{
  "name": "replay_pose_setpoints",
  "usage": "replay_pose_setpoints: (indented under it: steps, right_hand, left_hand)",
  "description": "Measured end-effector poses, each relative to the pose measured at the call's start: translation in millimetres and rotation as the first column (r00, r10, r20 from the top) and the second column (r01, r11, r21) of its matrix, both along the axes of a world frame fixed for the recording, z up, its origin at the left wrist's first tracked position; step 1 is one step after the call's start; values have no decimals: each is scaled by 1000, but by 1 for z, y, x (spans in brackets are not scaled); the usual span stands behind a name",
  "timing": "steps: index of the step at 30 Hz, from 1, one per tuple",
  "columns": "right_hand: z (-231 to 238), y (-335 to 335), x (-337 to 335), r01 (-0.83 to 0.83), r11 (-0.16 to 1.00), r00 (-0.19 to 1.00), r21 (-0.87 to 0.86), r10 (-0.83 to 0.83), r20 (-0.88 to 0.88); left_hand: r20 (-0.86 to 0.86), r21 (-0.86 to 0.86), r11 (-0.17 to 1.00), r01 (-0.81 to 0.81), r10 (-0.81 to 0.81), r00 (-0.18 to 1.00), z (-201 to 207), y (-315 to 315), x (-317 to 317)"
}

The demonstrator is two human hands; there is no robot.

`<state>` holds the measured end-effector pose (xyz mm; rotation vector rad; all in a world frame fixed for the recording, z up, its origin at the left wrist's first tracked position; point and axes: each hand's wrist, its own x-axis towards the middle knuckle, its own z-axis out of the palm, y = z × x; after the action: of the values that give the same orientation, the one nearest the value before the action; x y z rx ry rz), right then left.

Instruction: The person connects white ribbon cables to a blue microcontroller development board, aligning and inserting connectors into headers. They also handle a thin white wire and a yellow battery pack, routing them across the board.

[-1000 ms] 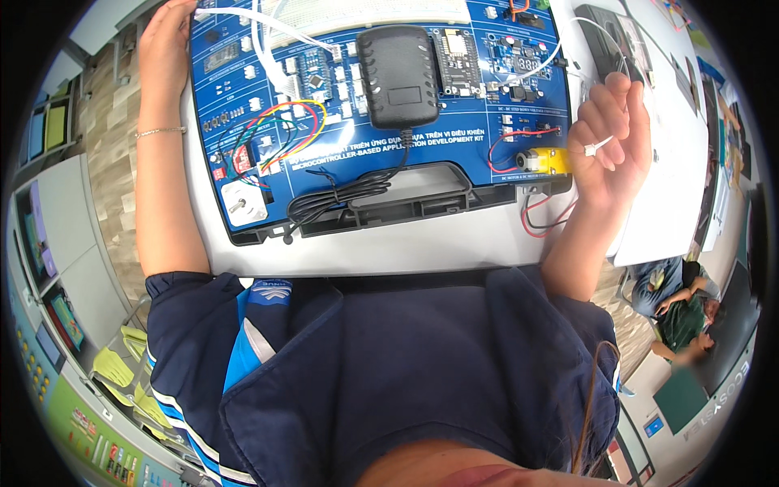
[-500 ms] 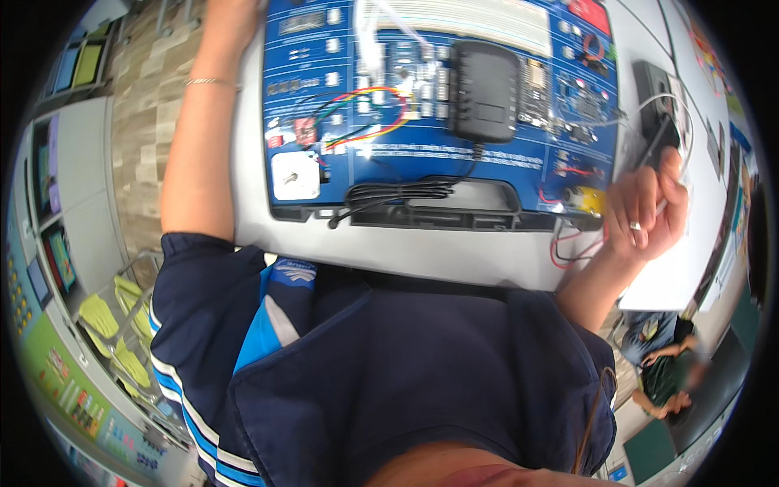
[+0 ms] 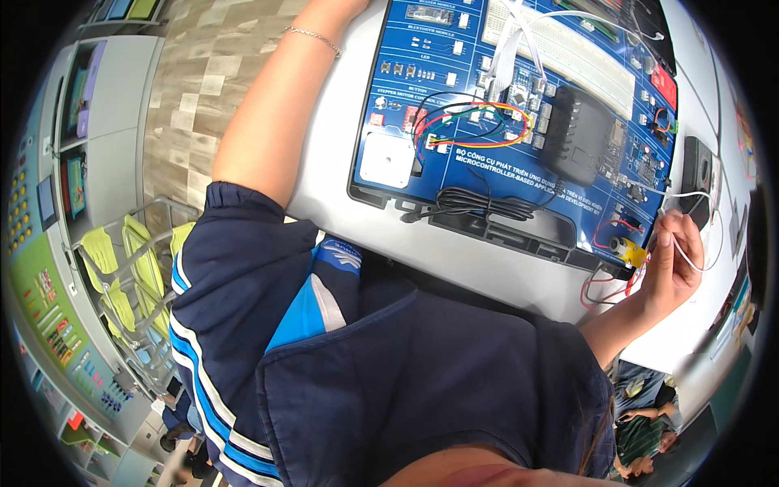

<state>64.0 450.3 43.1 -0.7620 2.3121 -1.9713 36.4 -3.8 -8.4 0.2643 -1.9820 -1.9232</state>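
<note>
My right hand (image 3: 675,264) is beside the near right corner of a blue electronics training board (image 3: 442,170). Its thumb and fingers pinch a thin white cable (image 3: 720,239), which loops out to the right and back toward the board. My left arm stretches along the board's left side; the left hand (image 3: 347,6) is cut off by the top edge, fingers hidden. On the board lies a black power adapter (image 3: 578,134) with its black cord (image 3: 487,203) bundled near the handle. Coloured jumper wires (image 3: 529,123) arch across the middle. A yellow gear motor (image 3: 630,251) sits closest to my right hand.
The board's case rests on a white table (image 3: 324,191). A dark power strip (image 3: 696,169) lies right of it. A white breadboard (image 3: 560,61) and white ribbon cable (image 3: 505,69) are on the board. Green chairs (image 3: 134,264) stand left; a person (image 3: 649,422) sits at lower right.
The view has swung, so the board, table and both arms appear further right. My right hand has turned, its fingers now pinching the white cable in plain sight near the board's corner.
</note>
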Motion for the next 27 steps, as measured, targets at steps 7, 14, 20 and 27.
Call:
replay_pose_setpoints:
  steps: [7,14,20,27]
  right_hand:
    - [2,-17,-6,187,928,968,322,-118,-221]
    - [4,-28,-5,292,918,944,267,-232,-234]
    - [1,-24,-2,326,926,941,190,-300,-155]
    - [-3,-16,-4,317,941,939,121,-294,-178]
  left_hand:
    - [-36,-17,1000,-13,13,999,1,1,0]
    - [-29,52,998,22,-20,999,2,3,-1]
    - [-16,65,998,28,-27,1000,1,1,-2]
    - [-55,54,998,16,-13,998,3,6,1]
